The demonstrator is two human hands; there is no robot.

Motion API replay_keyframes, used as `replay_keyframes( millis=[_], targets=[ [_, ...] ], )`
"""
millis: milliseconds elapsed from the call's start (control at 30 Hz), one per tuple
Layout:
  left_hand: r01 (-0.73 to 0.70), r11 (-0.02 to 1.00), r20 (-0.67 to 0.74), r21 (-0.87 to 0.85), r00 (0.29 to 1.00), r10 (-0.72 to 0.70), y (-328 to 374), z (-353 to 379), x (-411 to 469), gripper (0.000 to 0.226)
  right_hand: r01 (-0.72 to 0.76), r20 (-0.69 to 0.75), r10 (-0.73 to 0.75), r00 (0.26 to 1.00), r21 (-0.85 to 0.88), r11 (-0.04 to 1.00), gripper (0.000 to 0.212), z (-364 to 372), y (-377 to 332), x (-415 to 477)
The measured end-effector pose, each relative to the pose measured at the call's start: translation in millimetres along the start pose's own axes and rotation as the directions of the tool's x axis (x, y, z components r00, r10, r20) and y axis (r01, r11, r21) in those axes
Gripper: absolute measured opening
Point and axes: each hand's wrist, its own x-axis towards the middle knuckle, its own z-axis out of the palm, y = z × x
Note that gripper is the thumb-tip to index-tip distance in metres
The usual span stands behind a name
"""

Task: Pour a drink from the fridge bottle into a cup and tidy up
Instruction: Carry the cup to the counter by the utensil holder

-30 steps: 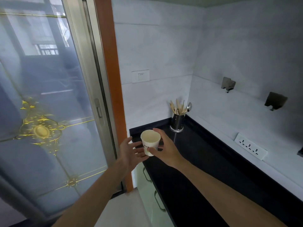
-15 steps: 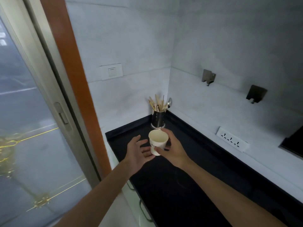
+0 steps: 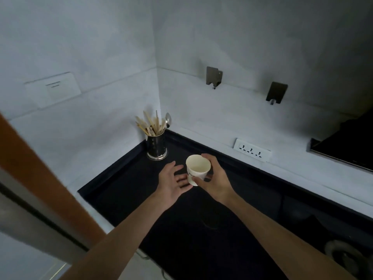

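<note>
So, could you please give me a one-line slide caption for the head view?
Right hand holds an empty paper cup over the black counter; open left hand beside it.

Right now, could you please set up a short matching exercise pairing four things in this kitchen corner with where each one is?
Things:
1. paper cup
2. utensil holder
3. socket strip
4. left hand

Places:
A. low on the wall to the right, above the countertop
B. open, fingers spread, beside the cup
C. in the grip of the right hand
D. standing in the back corner of the countertop

Pairs: 1-C, 2-D, 3-A, 4-B
</note>
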Motion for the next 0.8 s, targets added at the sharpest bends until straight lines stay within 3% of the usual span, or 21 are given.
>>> replay_keyframes(
  millis=[367, 800],
  targets=[
    [0.160, 0.977, 0.137, 0.139, 0.974, -0.179, -4, -3, 57, 0.049, -0.158, -0.235, 0.148, 0.961, -0.022, 0.987, 0.067, 13, 18, -9],
    [0.376, 0.883, 0.064, 0.282, 0.911, -0.408, -62, -53, 76, 0.052, -0.359, -0.358, 0.331, 0.873, -0.015, 0.933, 0.062, 64, 67, -71]
  ],
)
